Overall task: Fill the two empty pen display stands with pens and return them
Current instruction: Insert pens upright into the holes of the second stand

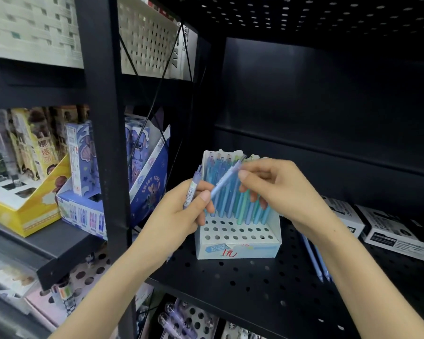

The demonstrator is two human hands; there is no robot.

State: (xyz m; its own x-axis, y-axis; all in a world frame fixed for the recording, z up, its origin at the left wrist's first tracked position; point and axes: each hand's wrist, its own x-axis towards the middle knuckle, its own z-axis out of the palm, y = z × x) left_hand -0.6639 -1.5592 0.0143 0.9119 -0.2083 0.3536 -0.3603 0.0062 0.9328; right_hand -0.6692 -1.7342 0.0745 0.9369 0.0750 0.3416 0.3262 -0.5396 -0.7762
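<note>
Filling pen stand (238,250), frame centre on the shelf (230,285): back rows loaded, front holes empty; left hand (181,216) grips a purple pen (194,187) and, with right hand (287,192), pinches a lilac pen (224,182) over it; second stand unseen.

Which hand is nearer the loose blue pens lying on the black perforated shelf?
Right. The right hand is just above the loose blue pens; the left hand sits across the white cardboard stand.
</note>
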